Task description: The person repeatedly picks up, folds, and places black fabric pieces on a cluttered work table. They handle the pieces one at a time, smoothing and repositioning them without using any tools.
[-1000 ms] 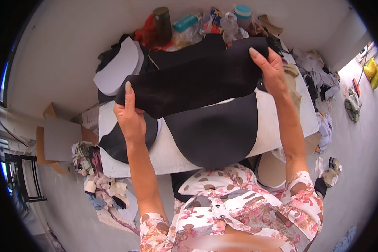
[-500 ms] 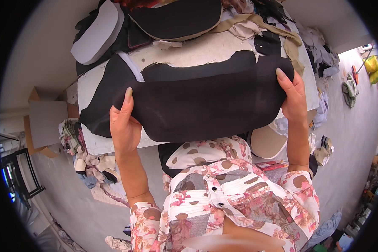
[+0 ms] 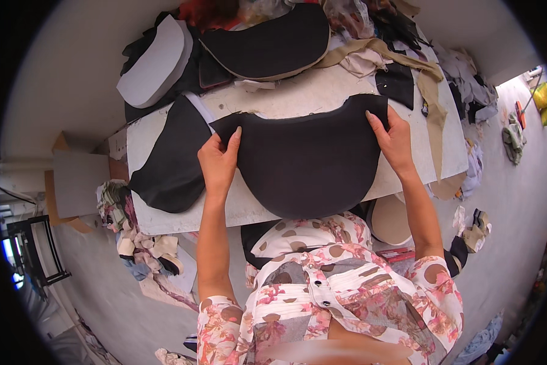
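Note:
Between my hands a black curved fabric piece point(image 3: 307, 161) is spread out, its rounded edge toward me and its hollowed edge facing away. My left hand point(image 3: 218, 161) pinches its left corner, thumb on top. At the right corner my right hand point(image 3: 395, 140) grips it the same way, fingers hidden beneath. The piece is over the near part of the white table point(image 3: 340, 88). Another black fabric piece point(image 3: 173, 158) lies just left of my left hand, with a white strip point(image 3: 198, 106) along its upper right side.
A stack of black curved pieces point(image 3: 273, 45) sits at the far side, beside white curved panels point(image 3: 153, 64). Beige fabric strips point(image 3: 431, 121) drape over the right. Cloth scraps point(image 3: 152, 246) are heaped at the lower left, near an open cardboard box point(image 3: 82, 182).
The black piece was stretched wide with its far edge folded over; now it hangs flatter, its hollowed edge showing. My hands have come closer together.

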`<state>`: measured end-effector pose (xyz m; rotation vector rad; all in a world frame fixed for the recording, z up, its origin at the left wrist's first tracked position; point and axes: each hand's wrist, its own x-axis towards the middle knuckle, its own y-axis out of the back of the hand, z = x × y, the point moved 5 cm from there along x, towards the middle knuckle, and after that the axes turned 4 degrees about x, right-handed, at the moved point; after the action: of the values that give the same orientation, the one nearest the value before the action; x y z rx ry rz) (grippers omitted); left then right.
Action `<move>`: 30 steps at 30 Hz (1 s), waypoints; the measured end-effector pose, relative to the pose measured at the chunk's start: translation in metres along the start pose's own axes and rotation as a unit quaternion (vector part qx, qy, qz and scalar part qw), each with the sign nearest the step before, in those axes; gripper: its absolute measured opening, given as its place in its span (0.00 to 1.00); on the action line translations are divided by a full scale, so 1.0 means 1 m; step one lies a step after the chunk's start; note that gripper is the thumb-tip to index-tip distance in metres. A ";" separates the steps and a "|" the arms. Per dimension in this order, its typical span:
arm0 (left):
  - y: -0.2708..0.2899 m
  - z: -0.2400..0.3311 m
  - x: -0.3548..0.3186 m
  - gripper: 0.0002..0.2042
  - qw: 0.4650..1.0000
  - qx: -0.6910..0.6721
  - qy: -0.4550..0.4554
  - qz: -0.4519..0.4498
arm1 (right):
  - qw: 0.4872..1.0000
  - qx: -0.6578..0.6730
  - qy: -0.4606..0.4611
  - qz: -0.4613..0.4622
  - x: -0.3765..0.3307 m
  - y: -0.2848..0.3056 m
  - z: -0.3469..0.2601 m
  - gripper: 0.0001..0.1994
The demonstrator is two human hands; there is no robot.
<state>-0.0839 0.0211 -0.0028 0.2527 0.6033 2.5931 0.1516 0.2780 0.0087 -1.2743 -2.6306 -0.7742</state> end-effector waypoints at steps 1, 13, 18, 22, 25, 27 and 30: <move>-0.001 0.000 -0.002 0.13 1.000 -0.007 0.010 0.002 | 1.000 -0.019 0.008 0.010 0.000 -0.001 0.002 0.10; 0.004 -0.006 0.003 0.18 0.995 0.077 0.055 -0.009 | 0.968 -0.247 -0.031 0.039 0.000 0.000 -0.005 0.18; 0.019 0.034 -0.012 0.30 0.968 0.194 -0.091 0.128 | 0.951 -0.275 0.136 0.041 -0.005 0.004 -0.045 0.32; -0.015 0.049 -0.030 0.29 0.919 0.260 -0.296 0.011 | 0.934 -0.295 0.164 -0.118 -0.020 -0.027 -0.060 0.34; -0.042 0.045 -0.037 0.32 0.892 0.334 -0.292 -0.088 | 0.918 -0.330 0.155 -0.157 -0.025 -0.041 -0.042 0.34; -0.047 0.039 -0.036 0.33 0.888 0.344 -0.290 -0.101 | 0.913 -0.342 0.140 -0.174 -0.027 -0.046 -0.031 0.34; -0.050 0.034 -0.038 0.35 0.885 0.347 -0.291 -0.111 | 0.911 -0.346 0.138 -0.178 -0.028 -0.048 -0.027 0.33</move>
<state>-0.0216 0.0559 0.0020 1.0695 1.2075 1.8361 0.1303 0.2202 0.0042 -0.6780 -2.4450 -1.9127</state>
